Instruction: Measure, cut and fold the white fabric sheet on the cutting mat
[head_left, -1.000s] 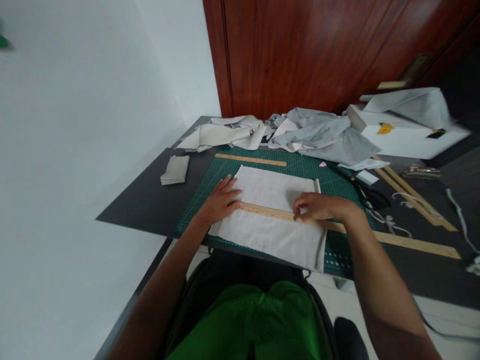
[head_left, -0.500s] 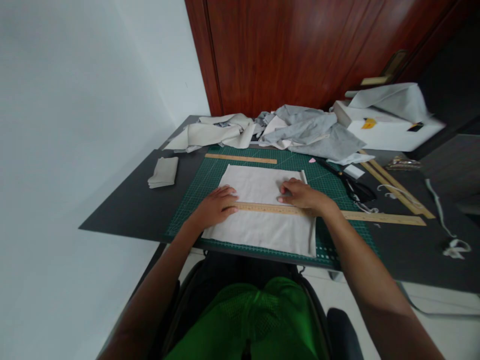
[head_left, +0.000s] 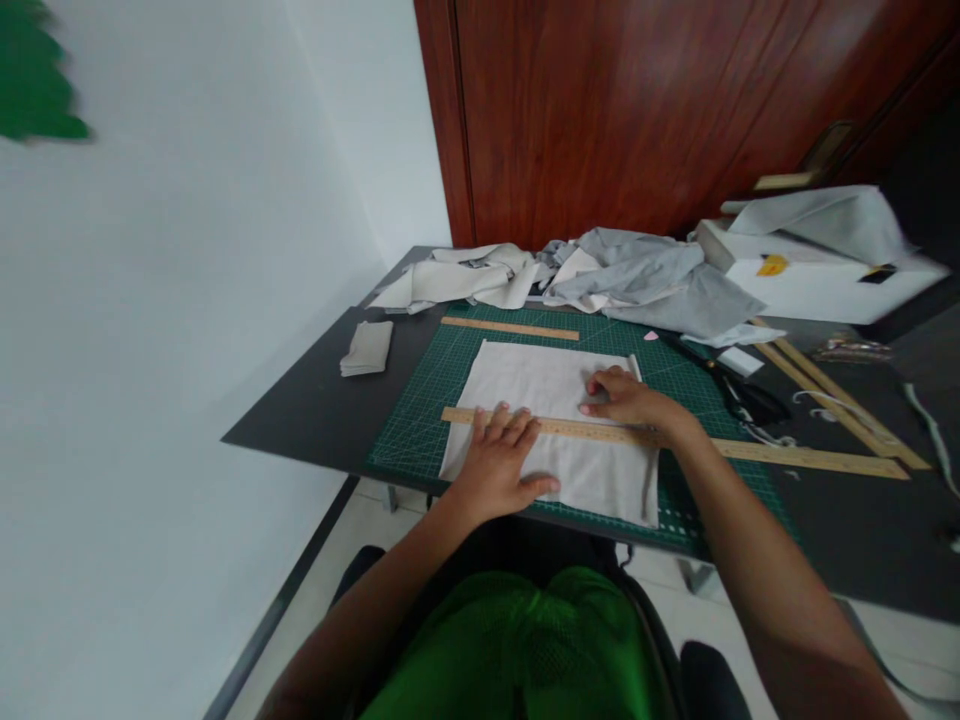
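Note:
A rectangle of off-white cloth (head_left: 555, 375) lies on a green cutting mat (head_left: 409, 425), its right edge folded over or rolled. Across the cloth runs a long wooden ruler (head_left: 577, 429), which reaches past the mat on the right. My left hand (head_left: 499, 465) rests flat with fingers spread, the fingertips over the ruler and the thumb on the cloth below it. Just above the ruler, my right hand (head_left: 626, 397) sits on the cloth near the right edge. Its fingers are bent, with a gap to the thumb and nothing visible between them.
A shorter wooden ruler (head_left: 510, 328) lies at the mat's back edge. Black-handled scissors (head_left: 750, 400), a white card (head_left: 741, 361) and more wooden strips (head_left: 832, 390) are to the right. Fabric scraps (head_left: 637, 270) and a white box (head_left: 817, 275) stand behind. Folded cloth (head_left: 367, 348) lies left.
My left hand has moved right and toward me, its fingers now spread across the ruler. The ruler's left end has come into view. My right hand stays near the same spot; the view has shifted.

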